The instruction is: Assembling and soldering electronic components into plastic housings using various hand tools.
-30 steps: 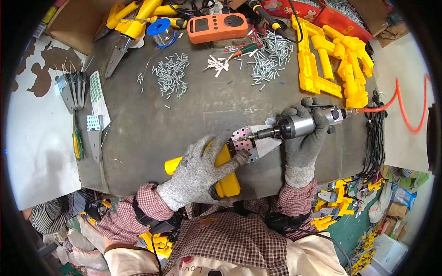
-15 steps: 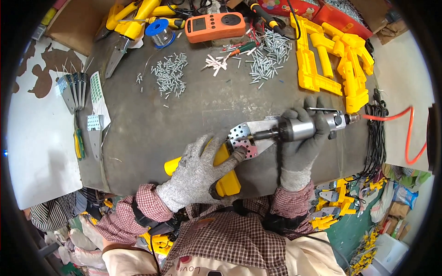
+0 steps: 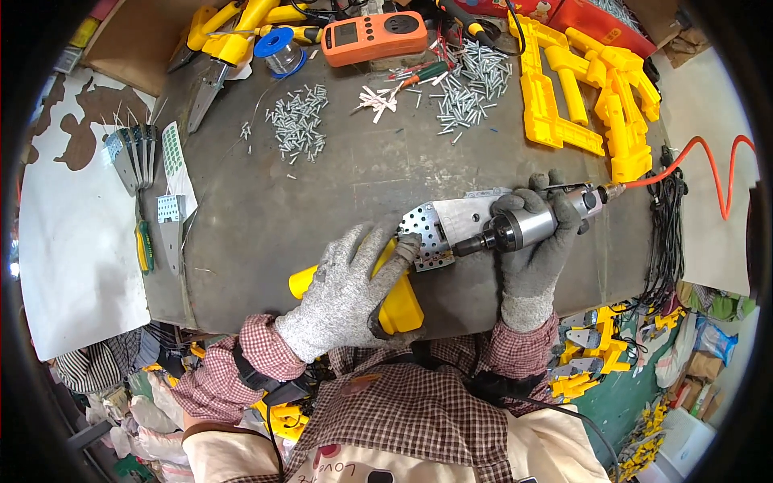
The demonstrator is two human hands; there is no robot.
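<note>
My left hand (image 3: 342, 290), in a grey knit glove, is closed around a yellow plastic handle piece (image 3: 400, 310) at the table's near side. From that piece a perforated metal plate (image 3: 424, 233) and a flat metal blade (image 3: 471, 217) stretch to the right; my left fingertips rest at the plate's edge. My gloved right hand (image 3: 535, 249) grips a silver air screwdriver (image 3: 531, 228), fed by an orange hose (image 3: 699, 143). Its dark bit (image 3: 471, 244) points left and lies near the plate's lower right corner; whether it touches cannot be told.
Screws lie in two piles, one left (image 3: 298, 121) and one right (image 3: 475, 84). Yellow plastic shells (image 3: 564, 133) are at the far right. An orange meter (image 3: 374, 38) and a solder spool (image 3: 280, 51) stand at the back. Wired metal plates (image 3: 129, 157) and pliers (image 3: 144, 245) sit left.
The air screwdriver has tilted and drawn back to the right, so its bit no longer lies over the middle of the perforated plate. My left hand keeps its hold on the yellow piece.
</note>
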